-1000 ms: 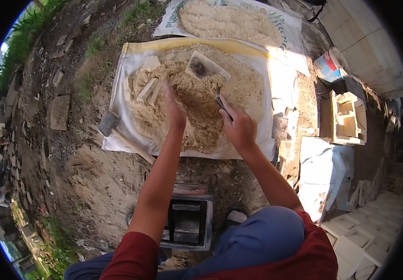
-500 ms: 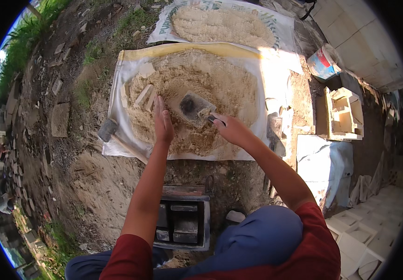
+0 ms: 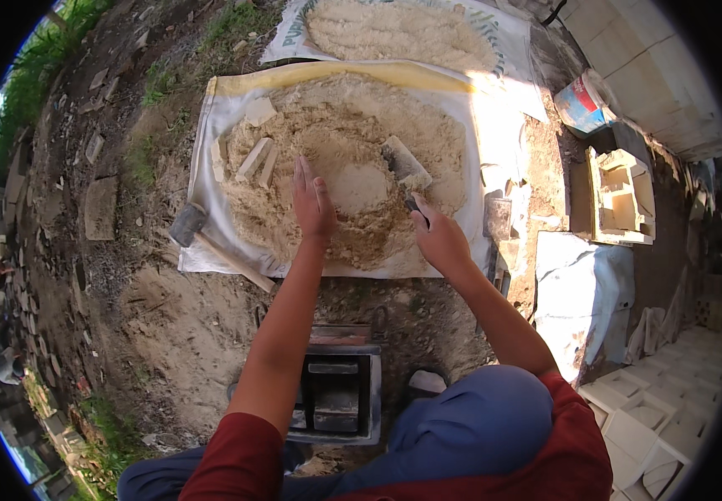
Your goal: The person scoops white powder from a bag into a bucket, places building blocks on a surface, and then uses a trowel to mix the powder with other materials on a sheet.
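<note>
The ground is covered by a white sheet (image 3: 213, 225) with a yellow edge, and on it a broad sand heap (image 3: 348, 142) is spread; beyond the heap, a second sheet (image 3: 286, 42) is loaded with more sand. On the near side of the heap a dark compartmented box (image 3: 373, 392) is seen standing, and well to the heap's right a pale hollow block (image 3: 620, 196) is set, with a bucket (image 3: 582, 102) tilted farther back. At the heap's left front corner a mallet (image 3: 187, 225) is laid, its handle slanted towards the box. And here are the hands: over the heap's left-centre the left hand (image 3: 314, 204) is held, fingers straight and together, thumb slightly parted, its grip unclosed; whether sand is touched cannot be told. At the heap's right the right hand (image 3: 443, 240) is seen, its grip wrapped around the handle of a trowel (image 3: 405, 163), whose sand-dusted blade is angled over the heap's right side. On the heap's left part, pale pieces (image 3: 254, 159) are scattered, and at its centre a smooth pale patch (image 3: 363, 188) is shown.
</note>
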A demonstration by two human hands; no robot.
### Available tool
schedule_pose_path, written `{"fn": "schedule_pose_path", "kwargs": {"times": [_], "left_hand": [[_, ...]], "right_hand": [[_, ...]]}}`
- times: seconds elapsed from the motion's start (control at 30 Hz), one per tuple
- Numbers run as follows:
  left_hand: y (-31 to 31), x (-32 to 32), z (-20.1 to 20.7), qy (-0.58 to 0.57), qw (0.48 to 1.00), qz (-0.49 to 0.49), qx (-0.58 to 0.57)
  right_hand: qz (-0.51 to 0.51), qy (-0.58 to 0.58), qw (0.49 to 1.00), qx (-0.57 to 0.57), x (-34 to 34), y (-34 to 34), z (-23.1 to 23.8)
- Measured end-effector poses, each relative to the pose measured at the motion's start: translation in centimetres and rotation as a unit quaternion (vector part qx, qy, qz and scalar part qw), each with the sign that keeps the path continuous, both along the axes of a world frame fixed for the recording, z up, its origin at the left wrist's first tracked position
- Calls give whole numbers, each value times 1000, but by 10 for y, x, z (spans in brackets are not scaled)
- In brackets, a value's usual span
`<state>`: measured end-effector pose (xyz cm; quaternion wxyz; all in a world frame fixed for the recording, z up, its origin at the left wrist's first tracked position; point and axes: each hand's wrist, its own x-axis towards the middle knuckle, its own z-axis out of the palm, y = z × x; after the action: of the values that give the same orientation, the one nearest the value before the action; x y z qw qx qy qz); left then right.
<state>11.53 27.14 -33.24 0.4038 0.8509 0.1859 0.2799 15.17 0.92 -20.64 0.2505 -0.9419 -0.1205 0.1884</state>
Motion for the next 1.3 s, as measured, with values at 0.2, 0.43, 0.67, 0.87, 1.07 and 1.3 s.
{"fn": "schedule_pose_path", "kwargs": {"times": [0.2,0.43,0.67,0.87,1.07,1.3], "left_hand": [[-24,12,3,-34,997,0,-66],[-46,28,4,-114,966,22,-232],[-3,9,25,-151,934,-59,-317],[32,-8,32,-120,959,-61,-251],[37,-12,26,-94,977,-73,-175],[46,-30,42,-17,984,-176,-19]], "right_hand": [[-20,9,989,148,-16,16,-29],[-2,18,987,159,-25,52,-31],[42,-139,986,88,-4,32,-16],[95,-268,958,33,16,46,15],[83,53,994,39,26,72,16],[115,133,984,22,45,-7,25]]}}
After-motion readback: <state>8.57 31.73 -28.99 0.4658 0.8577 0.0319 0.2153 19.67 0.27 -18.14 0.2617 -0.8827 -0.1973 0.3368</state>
